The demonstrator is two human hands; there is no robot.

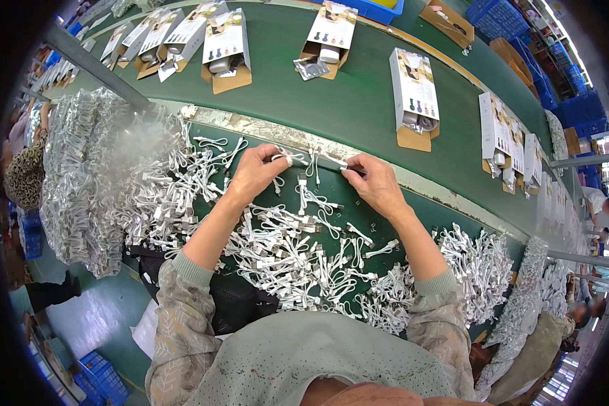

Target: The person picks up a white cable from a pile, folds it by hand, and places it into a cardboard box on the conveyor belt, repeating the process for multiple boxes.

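My left hand is closed, its thumb and fingers pinching a bundled white USB cable at the far edge of the green work table. To its right, my right hand is closed in a pinch on a slim dark item with a whitish tip. What that item is, I cannot make out. Between the hands, another white cable lies against the table's edge. Below them spreads a loose heap of white USB cables, many folded and tied, with metal plugs showing.
Beyond the table's worn ledge runs a green conveyor. Open printed boxes stand along it. Clear-bagged bundles pile up at the left, and more cables lie at the right. A blue crate sits at the back.
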